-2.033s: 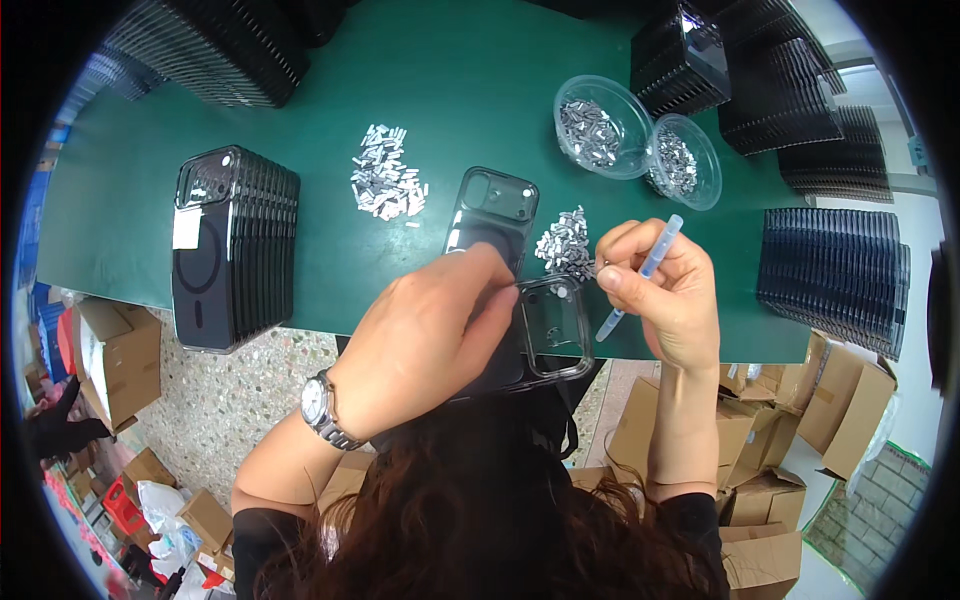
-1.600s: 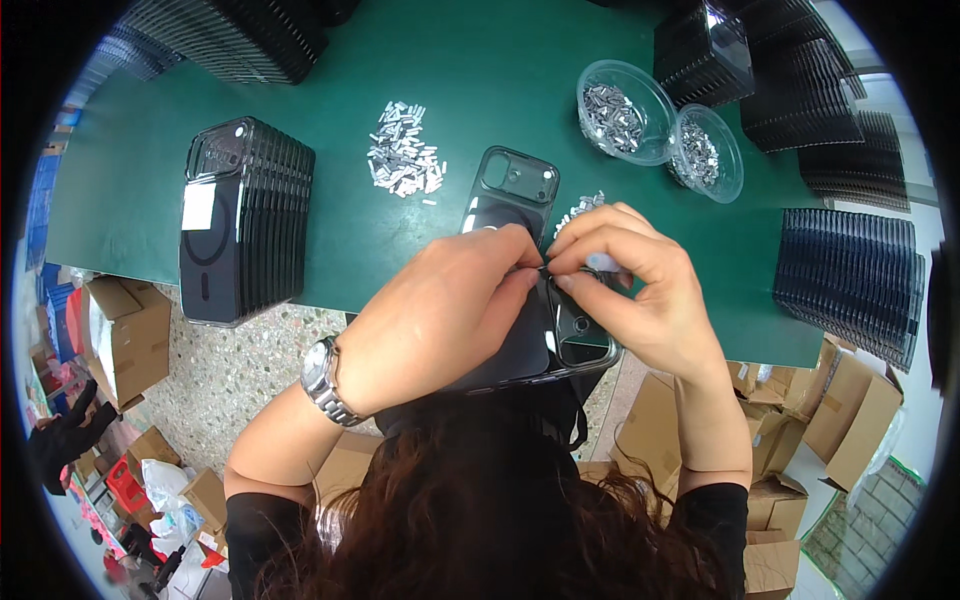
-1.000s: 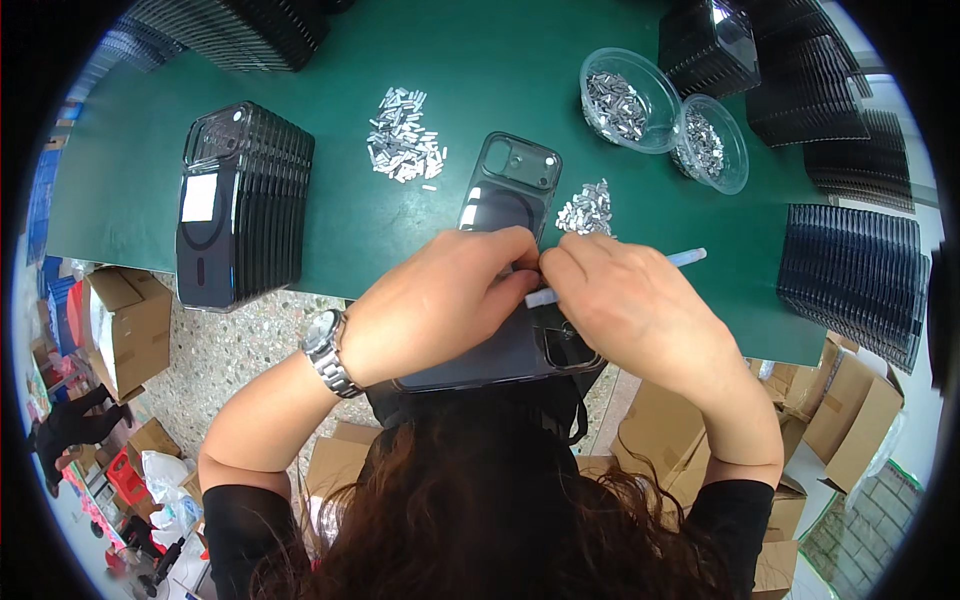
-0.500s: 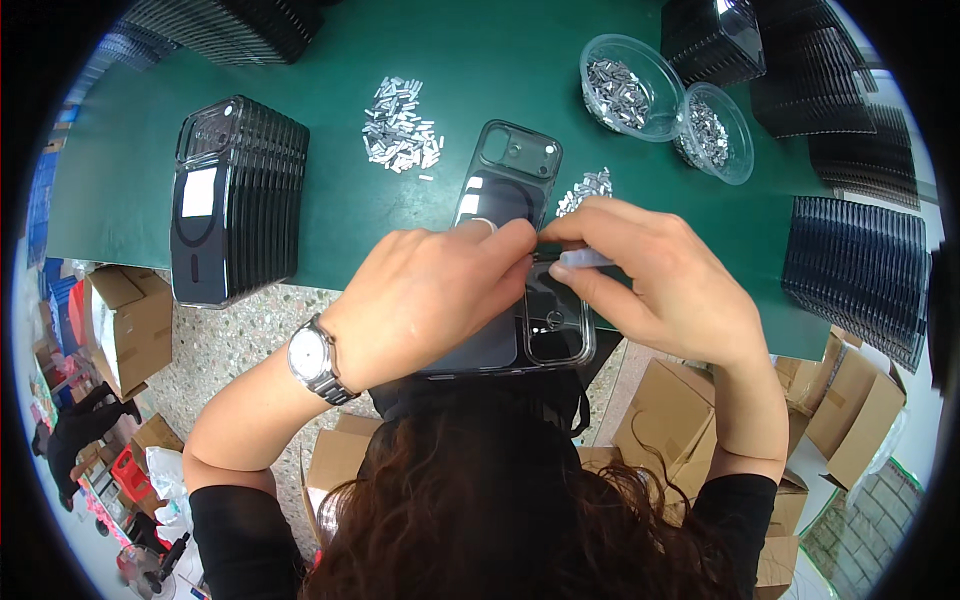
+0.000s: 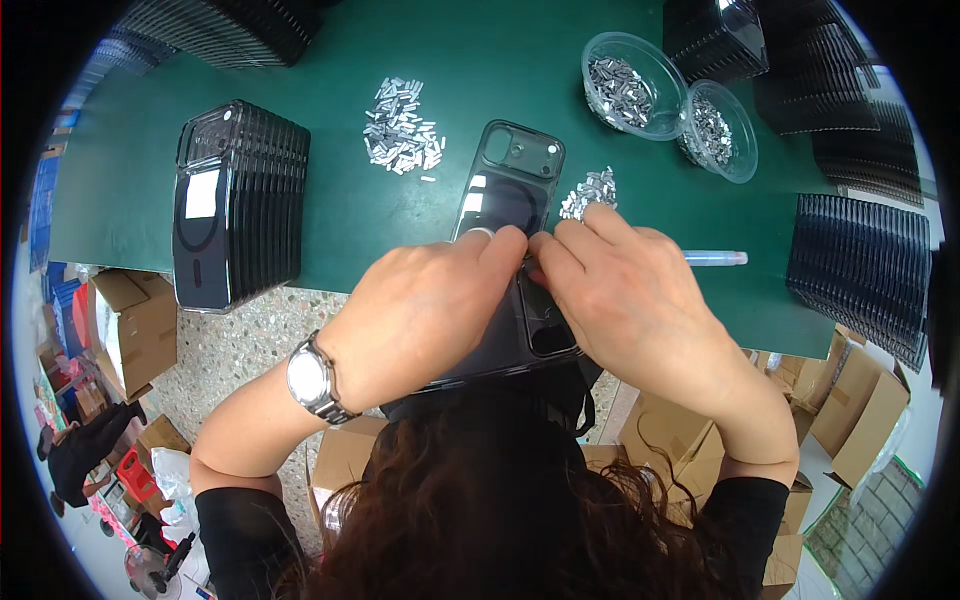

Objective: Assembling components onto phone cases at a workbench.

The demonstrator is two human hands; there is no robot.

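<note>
Close work on a dark phone case (image 5: 548, 325)

Head view: the phone case lies under both hands at the near edge of the green table (image 5: 480, 60), partly hidden; left hand (image 5: 425, 300) and right hand (image 5: 630, 295) come together over it, fingertips nearly meeting, though what they pinch I cannot tell; a pen-like tool (image 5: 715, 258) juts out beyond the right hand; small metal pieces (image 5: 590, 193) lie just ahead; the step in hand seems to be fine fingertip work at the case's edge; the next move probably calls for a steady case and light, exact pressure.
</note>
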